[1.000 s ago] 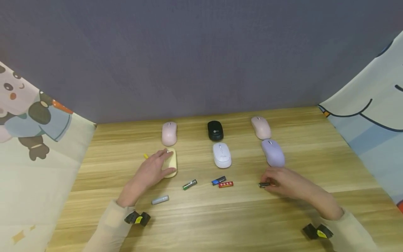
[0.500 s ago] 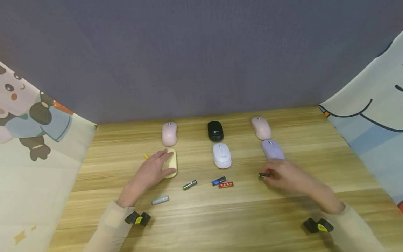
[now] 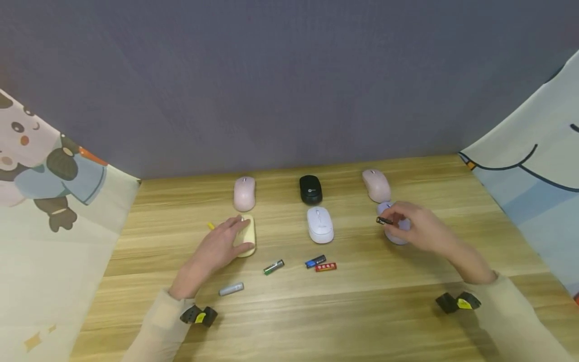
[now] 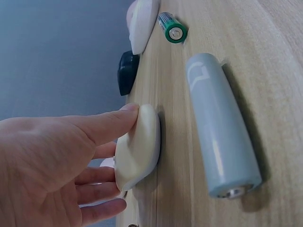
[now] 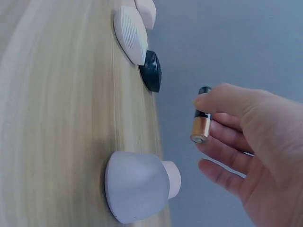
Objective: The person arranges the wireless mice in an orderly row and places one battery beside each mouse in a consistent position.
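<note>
Over a wood-grain table (image 3: 334, 322), before a dark wall (image 3: 289, 90): pinching a black-and-copper battery (image 5: 200, 126) in the right hand (image 3: 420, 226), gripping a smooth pale-yellow mouse (image 4: 137, 151) with the left hand (image 3: 216, 245)!

A copper-ended black battery (image 5: 201, 124) is held aloft; the yellow mouse (image 4: 137, 153) lies flat.

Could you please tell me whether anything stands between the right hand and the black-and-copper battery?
Nothing visible does: the right hand pinches the black-and-copper battery directly, clear of the tabletop. The purple mouse rests on the tabletop, with a gap between it and the battery in the right wrist view.
</note>
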Available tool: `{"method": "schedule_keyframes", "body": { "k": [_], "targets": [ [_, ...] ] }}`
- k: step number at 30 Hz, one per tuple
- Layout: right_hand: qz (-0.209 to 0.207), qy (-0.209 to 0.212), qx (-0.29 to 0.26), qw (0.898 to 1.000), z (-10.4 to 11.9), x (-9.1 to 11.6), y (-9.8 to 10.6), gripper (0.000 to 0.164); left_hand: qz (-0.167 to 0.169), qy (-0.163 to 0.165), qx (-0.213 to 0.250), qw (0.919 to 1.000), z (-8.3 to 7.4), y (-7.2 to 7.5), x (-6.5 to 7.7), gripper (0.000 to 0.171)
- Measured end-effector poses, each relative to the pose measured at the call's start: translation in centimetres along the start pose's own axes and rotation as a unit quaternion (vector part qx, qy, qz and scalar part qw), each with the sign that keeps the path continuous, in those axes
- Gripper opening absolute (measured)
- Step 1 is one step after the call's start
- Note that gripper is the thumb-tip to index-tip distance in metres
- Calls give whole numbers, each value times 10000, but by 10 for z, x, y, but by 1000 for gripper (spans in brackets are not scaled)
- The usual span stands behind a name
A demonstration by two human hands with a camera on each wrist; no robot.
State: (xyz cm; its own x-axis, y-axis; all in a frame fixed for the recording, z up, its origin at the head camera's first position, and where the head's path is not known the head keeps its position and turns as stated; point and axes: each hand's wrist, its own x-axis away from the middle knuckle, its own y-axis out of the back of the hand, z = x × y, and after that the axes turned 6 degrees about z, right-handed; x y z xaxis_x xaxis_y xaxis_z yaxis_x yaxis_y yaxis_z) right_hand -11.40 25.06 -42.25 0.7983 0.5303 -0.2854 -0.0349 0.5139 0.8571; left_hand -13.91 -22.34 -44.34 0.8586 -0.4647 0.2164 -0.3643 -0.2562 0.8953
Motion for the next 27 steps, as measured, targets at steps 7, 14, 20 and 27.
{"method": "schedule_keyframes", "body": {
  "k": [7,14,20,27],
  "targets": [
    [-171,-853,-34,9962,-14,-7,3,21,-25,-38,-11,10000,1,-2,-1,70],
    [-523,-1618,-311,9849,-34,-13,4,16,-55,-34,-4,10000,2,-3,-1,69],
    [-326,-2501,-448,9666,-45,-17,5,27,-23,-23,26,10000,1,-3,0,70],
    [-509,-2893,-593,9541,-67,-21,3,35,-1,4,54,10000,0,-2,0,70]
  ]
}}
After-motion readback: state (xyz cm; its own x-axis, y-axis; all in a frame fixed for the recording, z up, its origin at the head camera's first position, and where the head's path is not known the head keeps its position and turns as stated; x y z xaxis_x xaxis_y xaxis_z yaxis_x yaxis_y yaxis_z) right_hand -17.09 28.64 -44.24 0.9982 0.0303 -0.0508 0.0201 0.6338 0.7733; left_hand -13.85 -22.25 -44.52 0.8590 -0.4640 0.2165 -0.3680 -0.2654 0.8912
